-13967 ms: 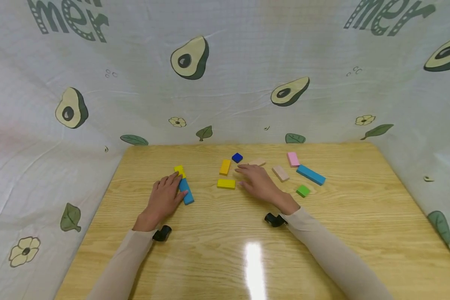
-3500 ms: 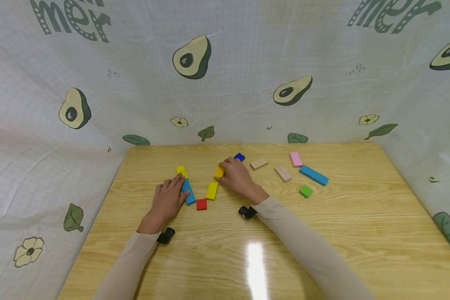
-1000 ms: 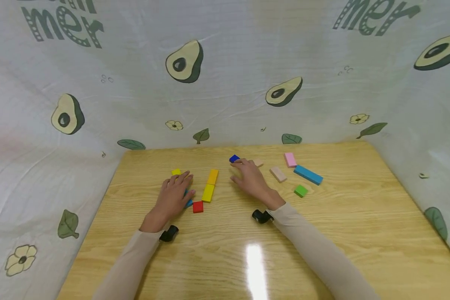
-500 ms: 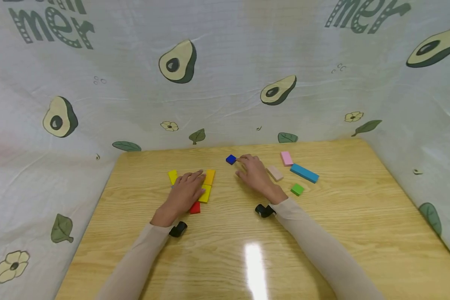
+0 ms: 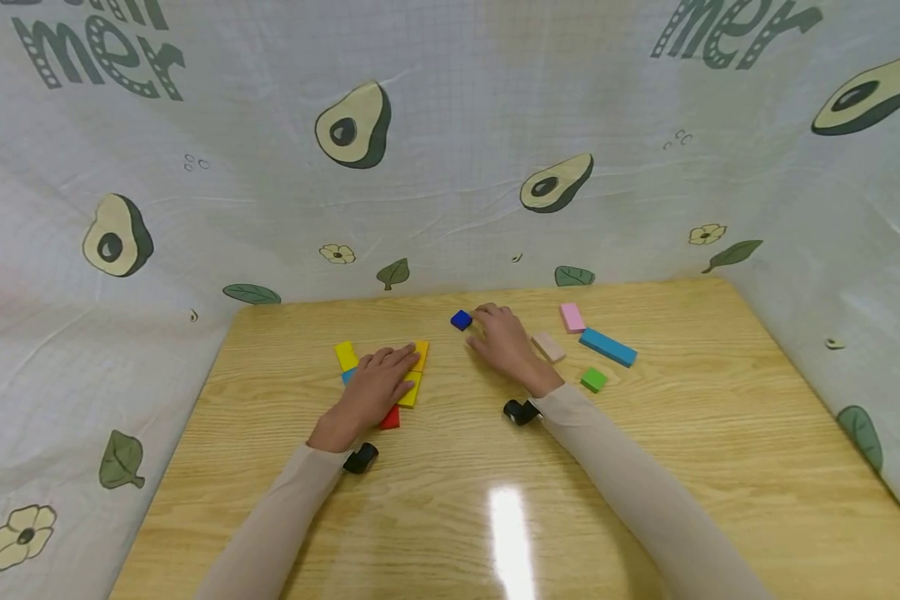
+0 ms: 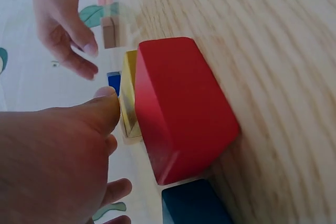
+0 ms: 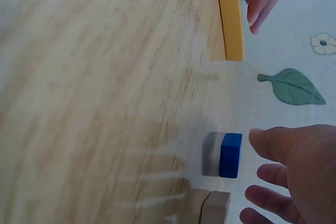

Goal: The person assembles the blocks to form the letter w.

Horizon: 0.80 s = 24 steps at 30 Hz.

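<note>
Dark blue cube (image 5: pixel 461 320) sits toward the far side of the table (image 5: pixel 450 525), a bit right of the middle, and the right hand (image 5: pixel 501 340) is basically right next to it. That hand's fingers are spread loosely with nothing gripped; the right wrist view has the thumb beside the cube but honestly can't tell if any finger touches it. A tan block (image 7: pixel 215 208) shows just past the cube there, mostly under the hand from above.

Over to the left, the left hand (image 5: pixel 377 385) is stretched out flat-ish over a little cluster, fingers loose and not wrapped around anything. Can't tell whether it's pressing down or just hovering. Poking out around it: a yellow block (image 5: pixel 347 356) at the far left, a bit of light blue block (image 5: pixel 348 376) at its near end, a red block (image 5: pixel 391 418) on the near side, plus an orange block (image 5: pixel 422 353) end to end with a second yellow block (image 5: pixel 410 389) on the right.

Right of the right hand there's another tan block (image 5: pixel 548 347), then a pink block (image 5: pixel 572 317) farther back, a long blue block (image 5: pixel 607 347) and a green block (image 5: pixel 593 380) nearer. Avocado-print cloth (image 5: pixel 450 192) hangs behind.
</note>
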Tool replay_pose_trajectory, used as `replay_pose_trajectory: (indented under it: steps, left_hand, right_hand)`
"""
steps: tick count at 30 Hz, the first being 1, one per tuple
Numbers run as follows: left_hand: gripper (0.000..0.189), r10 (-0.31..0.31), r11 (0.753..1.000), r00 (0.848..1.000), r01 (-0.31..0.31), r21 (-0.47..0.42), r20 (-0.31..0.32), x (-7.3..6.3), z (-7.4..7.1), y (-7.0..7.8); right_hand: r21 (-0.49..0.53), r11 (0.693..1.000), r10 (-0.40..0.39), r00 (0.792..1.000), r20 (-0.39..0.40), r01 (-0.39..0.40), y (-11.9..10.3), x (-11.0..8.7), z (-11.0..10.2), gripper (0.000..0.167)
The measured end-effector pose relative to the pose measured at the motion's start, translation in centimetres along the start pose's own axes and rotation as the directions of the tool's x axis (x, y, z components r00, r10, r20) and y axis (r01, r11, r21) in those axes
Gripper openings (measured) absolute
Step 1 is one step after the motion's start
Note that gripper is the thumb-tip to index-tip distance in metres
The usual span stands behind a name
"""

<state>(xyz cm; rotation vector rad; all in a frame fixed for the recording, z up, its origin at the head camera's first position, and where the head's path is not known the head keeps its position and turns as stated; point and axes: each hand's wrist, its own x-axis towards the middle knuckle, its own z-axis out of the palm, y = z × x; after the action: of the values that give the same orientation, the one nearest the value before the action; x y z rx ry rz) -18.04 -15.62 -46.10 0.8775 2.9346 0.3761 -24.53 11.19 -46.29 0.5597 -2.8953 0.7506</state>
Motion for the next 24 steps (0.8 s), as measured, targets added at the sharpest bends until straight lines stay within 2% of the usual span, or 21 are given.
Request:
replay_pose_trajectory:
  steps: [7,15,24]
  left_hand:
    - [0.051,0.001,1.0,1.0,-0.002,0.018,0.026,0.0,0.2,0.1]
    - [0.05,-0.004,1.0,1.0,0.004,0.025,0.021,0.0,0.4,0.0]
    - [0.051,-0.021,1.0,0.999,0.021,0.006,0.028,-0.1,0.3,0.2]
  right_hand:
    - [-0.047,0.999,0.028,0.999,0.036,-0.026,-0.5,1.3,0.4,0.048]
    - [-0.108,0.991,0.092,0.993,0.077,-0.084,-1.0,2.3,0.9,0.048]
    - [-0.108,0.987,0.123,0.991,0.057,-0.116,-1.0,3.0,1.5,0.043]
